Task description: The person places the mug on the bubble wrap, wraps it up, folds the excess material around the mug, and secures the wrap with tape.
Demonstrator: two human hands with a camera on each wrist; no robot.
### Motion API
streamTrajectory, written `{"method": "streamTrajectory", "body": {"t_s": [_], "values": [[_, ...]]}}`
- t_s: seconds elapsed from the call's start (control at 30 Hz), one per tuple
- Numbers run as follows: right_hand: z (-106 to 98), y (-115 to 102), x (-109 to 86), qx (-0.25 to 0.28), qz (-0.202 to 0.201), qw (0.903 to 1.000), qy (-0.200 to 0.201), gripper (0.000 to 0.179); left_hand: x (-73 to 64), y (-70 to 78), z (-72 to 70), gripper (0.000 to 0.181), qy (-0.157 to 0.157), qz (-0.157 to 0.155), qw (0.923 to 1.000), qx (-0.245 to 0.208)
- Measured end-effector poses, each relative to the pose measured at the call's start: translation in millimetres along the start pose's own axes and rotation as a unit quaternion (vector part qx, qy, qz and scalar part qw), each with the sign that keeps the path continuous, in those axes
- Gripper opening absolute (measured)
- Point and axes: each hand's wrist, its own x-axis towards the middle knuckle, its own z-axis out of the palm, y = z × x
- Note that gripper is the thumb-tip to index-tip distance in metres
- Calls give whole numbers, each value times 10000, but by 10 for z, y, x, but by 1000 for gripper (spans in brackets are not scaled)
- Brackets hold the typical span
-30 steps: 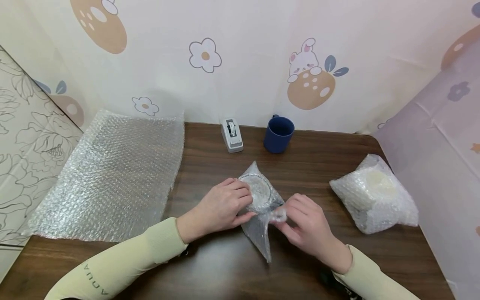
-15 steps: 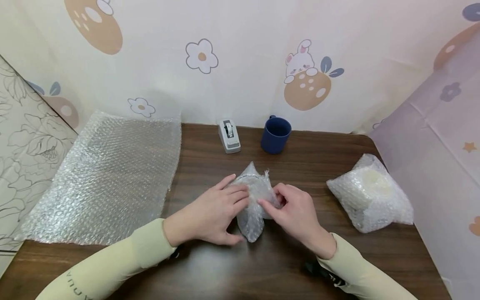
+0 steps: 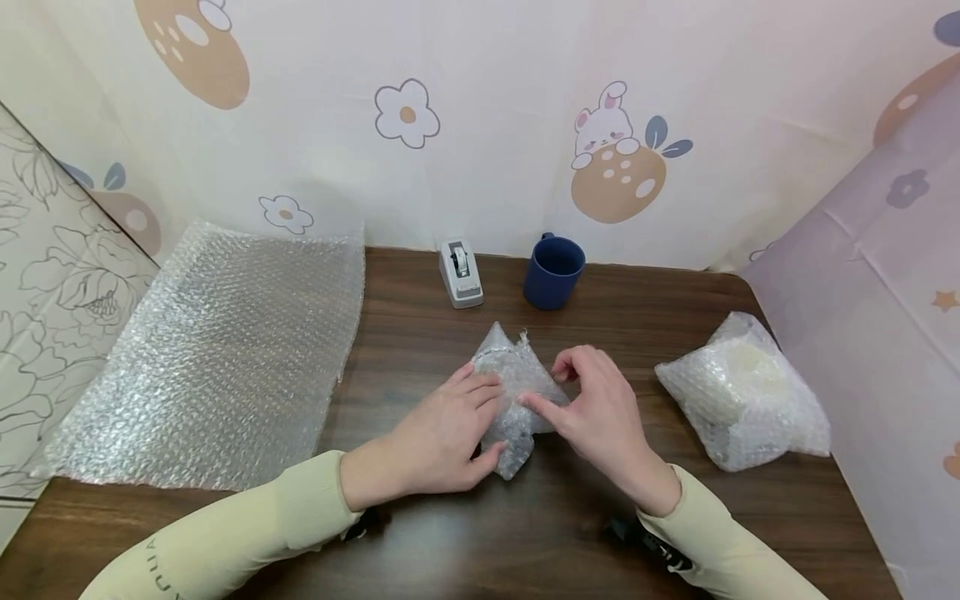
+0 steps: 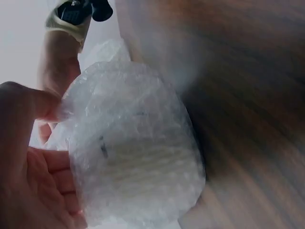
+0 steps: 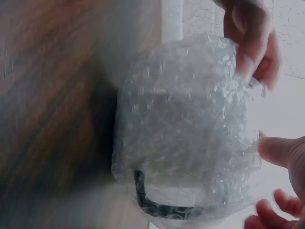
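Note:
In the head view a bubble-wrapped bundle [image 3: 504,360] stands at mid-table. Through the plastic, the right wrist view shows a dark-edged handle loop [image 5: 167,209], and the left wrist view a pale, ribbed body. My left hand [image 3: 442,433] lies over the bundle's left side, fingers stretched across the top and thumb near its front fold. On the right, the thumb of my right hand [image 3: 603,408] touches the folded wrap while its other fingers curve loosely beside it. The bundle's left side is hidden beneath my left hand.
A large bubble wrap sheet [image 3: 232,358] covers the table's left. Behind the bundle are a white tape dispenser [image 3: 461,275] and a blue mug [image 3: 554,272]. Another wrapped bundle [image 3: 750,392] sits to the right. A patterned curtain [image 3: 480,125] hangs along the back edge.
The loose front flap of wrap has been folded up over the bundle's round top. My left hand has spread over it; my right hand has loosened its grip and drawn slightly away.

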Motion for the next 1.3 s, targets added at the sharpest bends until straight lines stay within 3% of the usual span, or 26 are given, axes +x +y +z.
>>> {"method": "streamTrajectory", "body": {"t_s": [0.1, 0.23, 0.37, 0.53, 0.63, 0.93, 1.17, 1.3], "values": [[16, 23, -3, 5, -675, 9969, 399, 46, -6, -54, -22, 45, -114, 254, 9996, -99], [38, 52, -2, 150, -1562, 9858, 592, 33, -16, -141, -30, 42, 13, 433, 9975, -563], [52, 91, -4, 189, -2005, 9780, 542, 25, -29, -203, -22, 44, 496, 436, 9924, -1037], [60, 130, -27, 39, -2406, 9699, 367, 27, -53, -218, -11, 47, 1227, 442, 9868, -962], [66, 146, -42, 28, -2643, 9640, 300, 31, -57, -233, -16, 50, 1349, 497, 9850, -950], [71, 179, -55, 407, -3207, 9460, 261, 37, 15, -322, -25, 54, 1038, 917, 9819, -1291], [46, 196, -43, -173, -2953, 9534, -594, 45, -5, -344, -18, 51, 584, 1375, 9867, -639], [62, 200, -54, -86, -3276, 9437, -448, 41, -24, -335, 4, 50, 483, 1504, 9870, -282]]}}
